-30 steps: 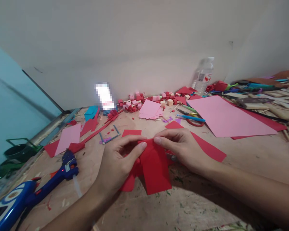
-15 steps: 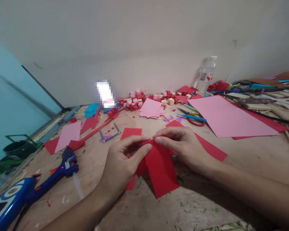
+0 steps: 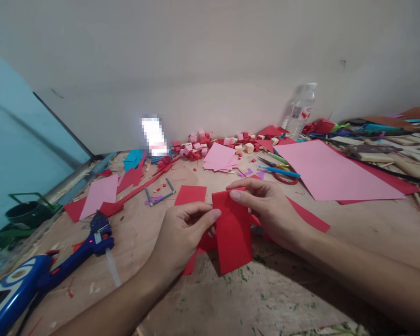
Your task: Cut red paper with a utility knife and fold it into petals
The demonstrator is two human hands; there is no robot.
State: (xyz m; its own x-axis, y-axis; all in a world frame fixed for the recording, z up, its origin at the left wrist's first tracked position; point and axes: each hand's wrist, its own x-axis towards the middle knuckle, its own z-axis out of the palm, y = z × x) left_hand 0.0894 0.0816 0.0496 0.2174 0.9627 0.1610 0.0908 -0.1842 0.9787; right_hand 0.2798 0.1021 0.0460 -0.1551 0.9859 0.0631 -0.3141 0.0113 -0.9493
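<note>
Between my two hands a rectangular piece of red paper [image 3: 234,235] is held up over the table, its long side running down toward me. A narrow crease or folded edge shows along its top. My left hand [image 3: 187,233] pinches its left side between thumb and fingers. At the upper right corner my right hand [image 3: 262,200] grips it, thumb in front and fingers behind. Another red paper piece [image 3: 192,193] lies on the table beyond my left hand, and more red pieces are partly hidden behind both hands.
A blue glue gun [image 3: 100,235] lies at left. Pink sheets [image 3: 336,170] over red paper lie at right, near scissors [image 3: 283,176] and a blue pen [image 3: 279,171]. Small pink and red cubes [image 3: 199,144], a lit phone [image 3: 154,135] and a plastic bottle [image 3: 301,109] line the wall.
The red paper has been turned more upright and raised a little, so its top edge now shows. My right hand has shifted slightly up; my left stays near its left edge.
</note>
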